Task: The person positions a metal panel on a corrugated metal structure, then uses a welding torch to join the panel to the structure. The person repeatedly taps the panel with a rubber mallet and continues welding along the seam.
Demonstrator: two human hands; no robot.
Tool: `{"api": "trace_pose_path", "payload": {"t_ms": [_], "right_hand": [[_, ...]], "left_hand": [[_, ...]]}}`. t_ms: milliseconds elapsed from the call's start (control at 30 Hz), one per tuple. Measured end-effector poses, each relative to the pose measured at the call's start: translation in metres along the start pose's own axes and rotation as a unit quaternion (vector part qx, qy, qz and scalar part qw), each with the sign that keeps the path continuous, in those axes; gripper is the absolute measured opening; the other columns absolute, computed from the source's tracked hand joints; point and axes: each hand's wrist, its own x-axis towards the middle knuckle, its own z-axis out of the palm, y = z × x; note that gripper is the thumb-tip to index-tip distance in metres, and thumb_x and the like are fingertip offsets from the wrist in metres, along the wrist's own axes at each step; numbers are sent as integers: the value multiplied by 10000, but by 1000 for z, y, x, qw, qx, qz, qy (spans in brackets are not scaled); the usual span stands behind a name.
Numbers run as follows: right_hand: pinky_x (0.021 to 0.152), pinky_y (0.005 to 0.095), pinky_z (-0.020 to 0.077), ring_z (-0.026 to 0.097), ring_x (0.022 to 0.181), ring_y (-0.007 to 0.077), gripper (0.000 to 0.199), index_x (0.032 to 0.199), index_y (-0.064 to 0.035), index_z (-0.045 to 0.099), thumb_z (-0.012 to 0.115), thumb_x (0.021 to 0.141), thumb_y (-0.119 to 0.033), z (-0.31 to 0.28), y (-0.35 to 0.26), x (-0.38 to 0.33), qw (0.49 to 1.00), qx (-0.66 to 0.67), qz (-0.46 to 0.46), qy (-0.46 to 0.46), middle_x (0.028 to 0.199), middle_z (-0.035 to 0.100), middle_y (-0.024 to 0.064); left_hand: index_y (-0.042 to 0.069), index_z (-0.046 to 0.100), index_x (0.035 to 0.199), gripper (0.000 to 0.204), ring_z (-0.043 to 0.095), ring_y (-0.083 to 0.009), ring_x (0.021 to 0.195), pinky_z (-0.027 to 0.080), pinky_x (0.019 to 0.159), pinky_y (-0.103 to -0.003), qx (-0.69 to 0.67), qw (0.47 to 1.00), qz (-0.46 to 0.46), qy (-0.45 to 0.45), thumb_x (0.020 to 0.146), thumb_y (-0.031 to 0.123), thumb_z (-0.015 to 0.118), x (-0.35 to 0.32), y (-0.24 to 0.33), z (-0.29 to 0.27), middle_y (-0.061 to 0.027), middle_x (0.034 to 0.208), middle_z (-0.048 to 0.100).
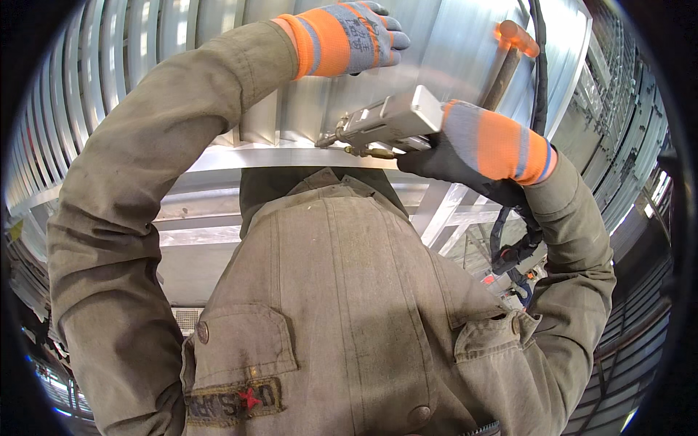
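Left hand (360, 38) outstretched (back upward).

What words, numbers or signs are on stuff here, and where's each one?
I won't copy lettering, but here's where it is:
Left glove: dark print on its orange-and-grey back, too blurred to read fully.
Jacket patch: dark, worn letters with a red star among them.
Silver metal tool: no readable marks.
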Motion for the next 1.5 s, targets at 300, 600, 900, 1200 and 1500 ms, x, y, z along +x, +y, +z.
{"api": "trace_pose_path", "payload": {"t_ms": [300, 600, 900, 1200, 1500], "right_hand": [[869, 357, 604, 750, 953, 168, 532, 1504, -49, 723, 817, 1034, -280, -7, 48, -68, 989, 97, -2, 112, 1165, 850, 131], [1138, 388, 568, 718, 1289, 229, 582, 1526, 34, 687, 854, 992, -126, -12, 64, -80, 978, 184, 46, 84, 1405, 783, 166], [1111, 388, 574, 717, 1262, 228, 571, 1486, 50, 712, 848, 981, -179, -11, 81, -88, 972, 212, 45, 89, 1390, 782, 165], [1111, 386, 573, 711, 1261, 226, 595, 1512, 39, 687, 857, 976, -159, 0, 85, -89, 965, 242, 43, 86, 1396, 773, 157], [1045, 373, 582, 702, 1192, 201, 556, 1481, 35, 694, 864, 976, -128, 14, 91, -112, 965, 213, 26, 147, 1338, 776, 128]], "left_hand": [[249, 784, 1161, 196, 696, -169, 1342, 445, 1336, -413, 106, 970, 37, -217, 998, 143, 807, 30, 10, 29, 54, 1294, 715], [232, 787, 1135, 197, 708, -201, 1298, 425, 1378, -467, 74, 969, 15, -235, 955, 183, 850, 42, 10, 17, 13, 1155, 712], [222, 779, 1144, 224, 664, -227, 1299, 433, 1289, -604, -46, 956, -3, -289, 921, 240, 796, 56, 4, -8, 11, 1264, 711], [228, 842, 1066, 329, 687, -223, 1303, 513, 1229, -411, 8, 953, -88, -288, 772, 257, 986, 62, 18, 13, 8, 1254, 723], [206, 824, 1127, 466, 674, -243, 1333, 458, 1318, -476, -5, 939, -78, -336, 699, 256, 1003, 71, 15, 12, 9, 1311, 715]]}}
